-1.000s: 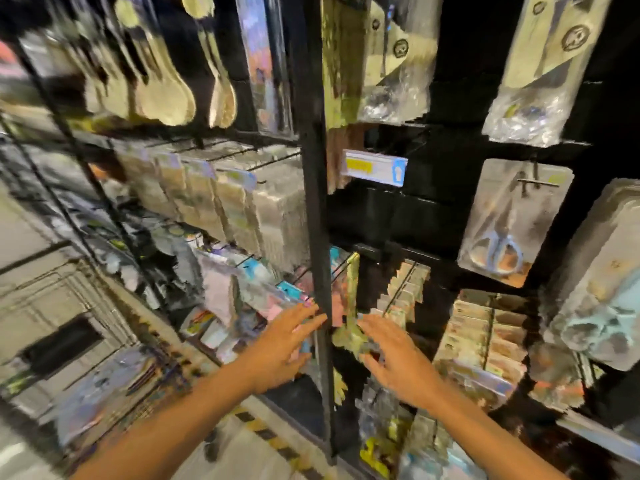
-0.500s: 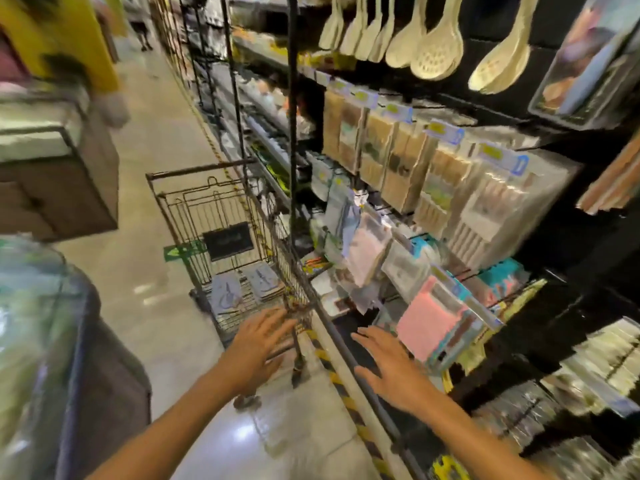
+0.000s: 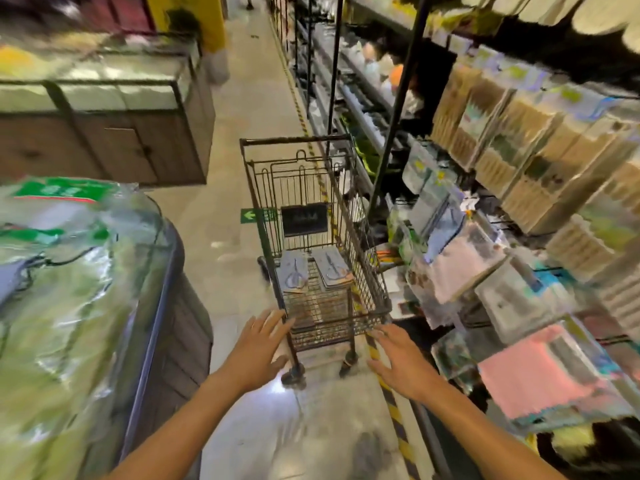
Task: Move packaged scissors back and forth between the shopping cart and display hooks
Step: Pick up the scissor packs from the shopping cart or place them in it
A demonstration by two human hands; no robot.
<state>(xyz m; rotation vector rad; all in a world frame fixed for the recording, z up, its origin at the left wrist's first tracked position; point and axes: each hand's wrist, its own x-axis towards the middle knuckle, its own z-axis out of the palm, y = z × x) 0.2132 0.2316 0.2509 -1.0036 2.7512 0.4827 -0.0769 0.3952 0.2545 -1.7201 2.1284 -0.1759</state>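
Far left: a display case [image 3: 104, 109] with a wooden base. Near left: a bin of plastic-wrapped goods [image 3: 69, 306]. Left hand [image 3: 258, 351] released, fingers spread, holding nothing, near the cart's near left corner. Centre: wire shopping cart [image 3: 363, 271] on the aisle floor; two stacks of packaged scissors [image 3: 313, 271] lie side by side inside. Right hand [image 3: 401, 362] released, fingers spread, empty, near the cart's near right corner. Right: shelving [image 3: 519, 168] with hanging packets, blurred.

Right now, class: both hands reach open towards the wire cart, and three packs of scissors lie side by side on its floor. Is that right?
Not quite. The head view shows two packs of scissors on the cart floor, not three. The rest holds: left hand and right hand both reach open towards it.
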